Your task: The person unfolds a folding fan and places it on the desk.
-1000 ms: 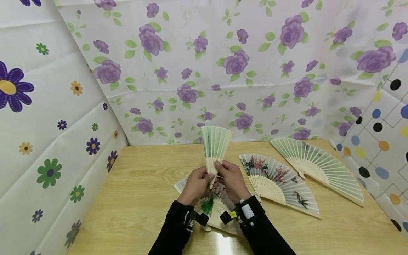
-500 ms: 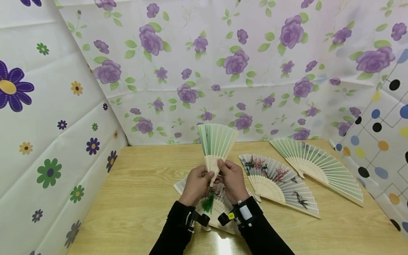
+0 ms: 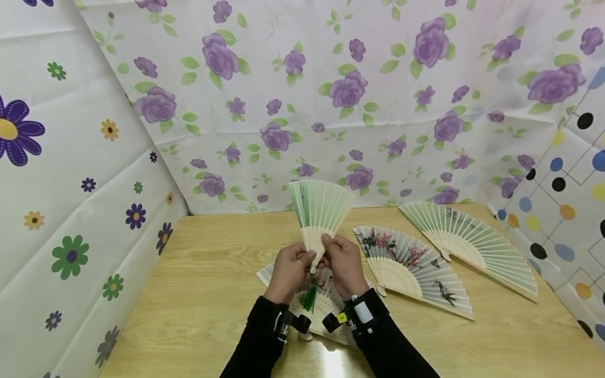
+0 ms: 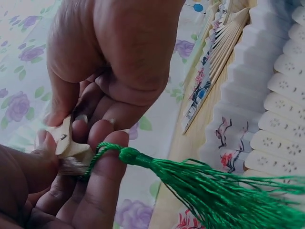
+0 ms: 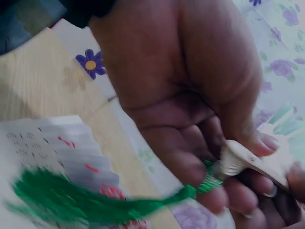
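In the head view, a pale green folding fan (image 3: 326, 205) stands upright above the table, spread part way. My left hand (image 3: 287, 270) pinches its narrow rib end from the left. From the right, my right hand (image 3: 346, 266) grips the ribs, thumb on the front. A green tassel (image 4: 224, 191) hangs from the pivot end (image 4: 66, 138), which sits among the fingers in the left wrist view. The pivot end (image 5: 248, 157) shows in the right wrist view too, with the tassel blurred. Beneath the hands lies a spread whitish-grey fan (image 3: 321, 313), partly hidden by them.
To the right on the wooden table (image 3: 203, 294) lie a spread grey fan with pink blossoms (image 3: 411, 265) and a spread green fan (image 3: 472, 247). A flowered cloth (image 3: 302, 105) closes off the back. Patterned cloths stand at both sides.
The held green fan has spread wider, its right edge swinging out to the right. Both hands stay in nearly the same place on its ribs. The view has shifted slightly.
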`<action>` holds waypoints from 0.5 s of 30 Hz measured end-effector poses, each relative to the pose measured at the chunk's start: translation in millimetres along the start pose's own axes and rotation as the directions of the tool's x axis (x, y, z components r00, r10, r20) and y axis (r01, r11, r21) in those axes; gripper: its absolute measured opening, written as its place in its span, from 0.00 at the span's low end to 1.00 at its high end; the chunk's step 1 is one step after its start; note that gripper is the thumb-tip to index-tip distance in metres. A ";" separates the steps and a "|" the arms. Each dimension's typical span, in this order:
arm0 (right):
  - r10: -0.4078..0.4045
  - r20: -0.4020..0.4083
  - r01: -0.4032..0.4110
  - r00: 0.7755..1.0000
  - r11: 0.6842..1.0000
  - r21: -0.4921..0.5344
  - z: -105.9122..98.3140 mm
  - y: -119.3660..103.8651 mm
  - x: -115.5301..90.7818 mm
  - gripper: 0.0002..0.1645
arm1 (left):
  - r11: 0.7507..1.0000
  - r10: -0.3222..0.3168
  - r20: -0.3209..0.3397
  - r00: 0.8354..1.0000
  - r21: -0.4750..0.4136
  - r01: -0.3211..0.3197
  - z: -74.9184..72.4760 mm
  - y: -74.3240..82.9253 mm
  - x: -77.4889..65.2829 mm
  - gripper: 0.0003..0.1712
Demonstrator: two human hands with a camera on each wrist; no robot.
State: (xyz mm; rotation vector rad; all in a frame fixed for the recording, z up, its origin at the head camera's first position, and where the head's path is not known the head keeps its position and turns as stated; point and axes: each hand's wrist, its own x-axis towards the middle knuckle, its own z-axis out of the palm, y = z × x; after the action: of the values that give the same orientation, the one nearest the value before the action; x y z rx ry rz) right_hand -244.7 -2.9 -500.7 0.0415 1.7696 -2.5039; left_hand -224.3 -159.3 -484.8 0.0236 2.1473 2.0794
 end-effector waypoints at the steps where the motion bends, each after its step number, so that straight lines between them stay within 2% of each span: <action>1: -0.004 -0.009 0.004 1.000 1.000 0.001 1.0 0.4 -0.6 0.21 | 1.000 0.002 -0.011 1.000 0.003 -0.001 0.2 0.2 0.2 0.13; 7: -0.012 -0.005 0.012 1.000 0.999 0.040 3.6 1.7 -1.3 0.21 | 0.999 0.009 -0.050 0.999 0.034 -0.007 0.5 2.4 -0.6 0.12; 15: 0.054 0.145 -0.067 0.988 0.994 0.089 -6.1 -0.9 4.1 0.17 | 1.000 0.013 -0.011 1.000 0.022 -0.012 -5.6 5.1 -2.9 0.16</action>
State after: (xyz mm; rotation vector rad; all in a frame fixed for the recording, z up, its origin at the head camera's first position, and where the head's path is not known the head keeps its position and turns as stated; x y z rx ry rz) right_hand -249.0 3.0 -502.2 -0.0750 1.5737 -2.4772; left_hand -222.6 -165.0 -479.2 0.0278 2.1819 2.0680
